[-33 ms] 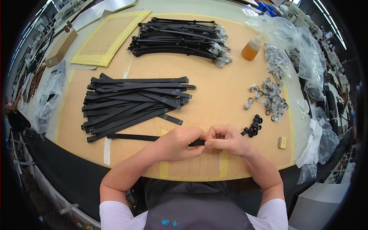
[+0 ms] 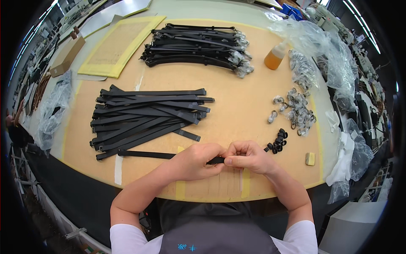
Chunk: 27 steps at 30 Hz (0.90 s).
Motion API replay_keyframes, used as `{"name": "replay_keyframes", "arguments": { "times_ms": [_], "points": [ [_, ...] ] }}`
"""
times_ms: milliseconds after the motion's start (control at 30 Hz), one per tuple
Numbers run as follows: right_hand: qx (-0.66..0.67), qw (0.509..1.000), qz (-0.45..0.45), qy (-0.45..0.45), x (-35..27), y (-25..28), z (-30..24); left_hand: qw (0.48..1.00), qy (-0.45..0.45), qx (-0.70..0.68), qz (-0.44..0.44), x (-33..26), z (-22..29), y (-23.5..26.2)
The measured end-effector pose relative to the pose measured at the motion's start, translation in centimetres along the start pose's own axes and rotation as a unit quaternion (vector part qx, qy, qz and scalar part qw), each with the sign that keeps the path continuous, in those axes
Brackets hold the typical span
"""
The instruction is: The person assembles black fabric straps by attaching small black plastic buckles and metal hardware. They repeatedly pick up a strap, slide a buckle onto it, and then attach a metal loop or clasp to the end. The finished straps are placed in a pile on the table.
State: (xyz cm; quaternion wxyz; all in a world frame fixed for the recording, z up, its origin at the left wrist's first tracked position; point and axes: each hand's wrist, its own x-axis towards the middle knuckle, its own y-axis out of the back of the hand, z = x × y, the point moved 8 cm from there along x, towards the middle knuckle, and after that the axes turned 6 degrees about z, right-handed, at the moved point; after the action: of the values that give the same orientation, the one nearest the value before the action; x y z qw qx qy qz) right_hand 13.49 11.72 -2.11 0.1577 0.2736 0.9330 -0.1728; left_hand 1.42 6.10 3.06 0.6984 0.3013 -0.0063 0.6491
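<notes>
A flat black strap (image 2: 146, 154) lies across the near part of the table, its right end held between my two hands. My left hand (image 2: 196, 161) is closed round the strap close to that end. With thumb and fingers, my right hand (image 2: 246, 157) pinches the very tip; whether a small piece is also in that pinch is hidden. Beyond my left hand rests a loose pile of similar black straps (image 2: 148, 114). Several small black loops (image 2: 278, 142) lie just past my right hand.
Finished-looking black straps with plastic-wrapped ends (image 2: 192, 46) are stacked at the back. Wrapped metal hooks (image 2: 299, 108) lie right, near a bottle of orange liquid (image 2: 274, 57). A small yellowish block (image 2: 310, 159) sits near the right edge. Clear plastic sheeting (image 2: 334, 55) covers the far right.
The whole view has shifted very slightly. Both hands keep the same hold on the strap's end, and nothing else has visibly moved.
</notes>
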Motion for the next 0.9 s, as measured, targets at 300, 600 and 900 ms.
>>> {"name": "replay_keyframes", "arguments": {
  "times_ms": [300,600,900],
  "points": [
    [-0.060,0.998,-0.034,0.008,-0.2,-0.1,0.1,0.999,-0.003,0.052,0.008,-0.3,0.6,-0.5],
    [-0.169,0.981,-0.062,0.077,-0.6,-0.8,-0.3,0.998,-0.022,0.062,0.016,-0.6,0.9,-0.6],
    [-0.195,0.966,-0.013,0.168,-0.9,-1.1,-1.2,1.000,0.022,-0.003,0.008,-0.1,0.4,-0.3]
  ]
}}
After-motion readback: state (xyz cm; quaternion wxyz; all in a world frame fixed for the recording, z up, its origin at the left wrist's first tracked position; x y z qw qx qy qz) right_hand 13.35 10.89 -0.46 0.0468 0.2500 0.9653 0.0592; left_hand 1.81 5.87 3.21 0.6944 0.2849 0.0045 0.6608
